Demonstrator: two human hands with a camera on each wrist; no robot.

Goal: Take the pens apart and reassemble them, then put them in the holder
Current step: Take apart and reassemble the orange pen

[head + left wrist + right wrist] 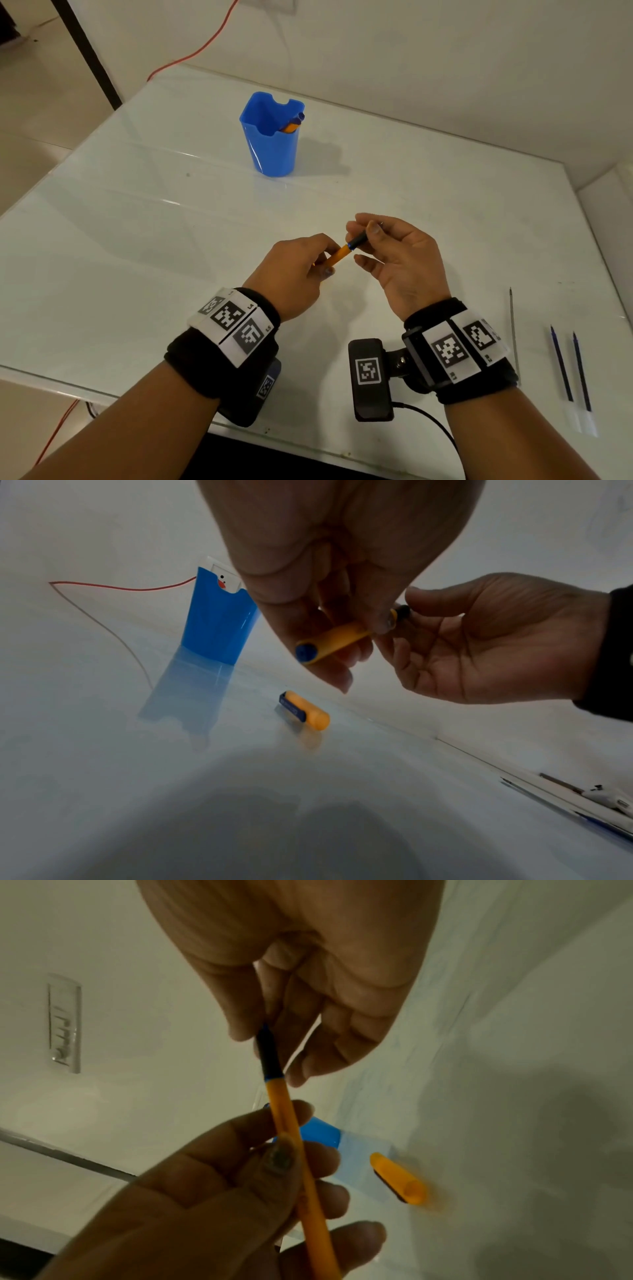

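- The left hand (291,274) has its grip curled round the orange barrel of a pen (337,255), thumb and fingers pinching it, above the near middle of the white surface (137,240).
- The right hand (400,257) pinches the black front section (358,241) of the same pen between thumb and fingertips; its other fingers are loosely bent.
- The pen slants between the two hands, the orange end toward the left hand and the black end up toward the right; a narrow blue ring sits where orange meets black.
- From the left wrist, the blue end plug (306,651) of the barrel shows below the left fingers.
- An orange cap (304,710) with a dark blue clip lies on the surface beneath the hands, apart from them.
- The blue holder (270,137) stands upright toward the far side, left of centre, with an orange and blue pen (294,124) leaning inside against its right wall.
- At the near right lie two blue refills (570,366) side by side, and a thin grey refill (512,329) just left of them.
- A red cable (191,56) runs off the far left edge.
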